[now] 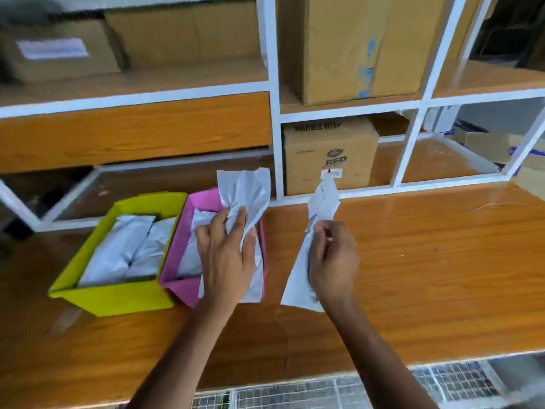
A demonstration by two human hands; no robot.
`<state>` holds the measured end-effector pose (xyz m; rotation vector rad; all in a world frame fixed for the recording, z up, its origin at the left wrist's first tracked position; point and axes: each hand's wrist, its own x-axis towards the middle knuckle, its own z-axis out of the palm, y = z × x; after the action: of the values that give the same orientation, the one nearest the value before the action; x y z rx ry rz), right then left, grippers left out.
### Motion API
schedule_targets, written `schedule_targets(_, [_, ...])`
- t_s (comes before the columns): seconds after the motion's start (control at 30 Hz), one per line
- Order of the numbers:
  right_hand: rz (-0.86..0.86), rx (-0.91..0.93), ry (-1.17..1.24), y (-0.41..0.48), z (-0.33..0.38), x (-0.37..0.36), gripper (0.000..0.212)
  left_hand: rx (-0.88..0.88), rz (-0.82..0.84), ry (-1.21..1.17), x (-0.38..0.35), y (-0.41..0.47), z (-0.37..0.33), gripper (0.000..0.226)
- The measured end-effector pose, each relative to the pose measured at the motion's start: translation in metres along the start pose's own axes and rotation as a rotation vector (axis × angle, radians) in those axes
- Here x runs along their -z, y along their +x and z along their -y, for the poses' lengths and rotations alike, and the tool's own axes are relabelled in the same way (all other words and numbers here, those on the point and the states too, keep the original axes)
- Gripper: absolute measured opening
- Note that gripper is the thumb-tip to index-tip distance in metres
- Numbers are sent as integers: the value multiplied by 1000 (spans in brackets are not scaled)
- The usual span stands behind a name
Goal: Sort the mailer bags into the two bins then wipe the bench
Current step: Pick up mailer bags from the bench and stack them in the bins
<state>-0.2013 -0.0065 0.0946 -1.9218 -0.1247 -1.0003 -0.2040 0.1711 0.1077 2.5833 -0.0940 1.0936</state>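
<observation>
Sorting looks nearly done. The yellow bin (118, 299) holds a heap of white mailers (124, 249), and the pink bin (182, 287) just beside it has some too, though the blur makes the count hard to judge. The left hand (225, 255) has its fingers curled round a crumpled mailer bag (247, 190), right over the pink bin. The right hand (333, 261) pinches a second mailer bag (323, 199) above the bare counter (427, 261). Those two look like the last to drop in, and the wipe-down is not yet begun.
</observation>
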Motion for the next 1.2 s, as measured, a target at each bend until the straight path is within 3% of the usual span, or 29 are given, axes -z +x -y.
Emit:
schedule_targets(0.27, [170, 70, 100, -36, 92, -107, 15, 102, -12, 143, 75, -5, 135, 46])
schedule_targets(0.43, [229, 130, 2, -42, 134, -196, 16, 134, 50, 159, 87, 17, 237, 47])
schedule_targets(0.63, [353, 178, -239, -46, 153, -304, 19, 197, 269, 205, 67, 55, 324, 39])
schedule_targets(0.73, [439, 113, -428, -51, 158, -341, 13, 269, 407, 231, 58, 66, 334, 45])
schedule_targets(0.87, [648, 105, -660, -60, 147, -375, 5, 189, 637, 262, 59, 73, 333, 52])
schedule_targets(1.0, [911, 155, -728, -74, 134, -385, 33, 34, 671, 271, 47, 71, 364, 58])
schedule_targets(1.2, [1046, 76, -779, -82, 118, -396, 59, -95, 918, 216, 21, 70, 395, 73])
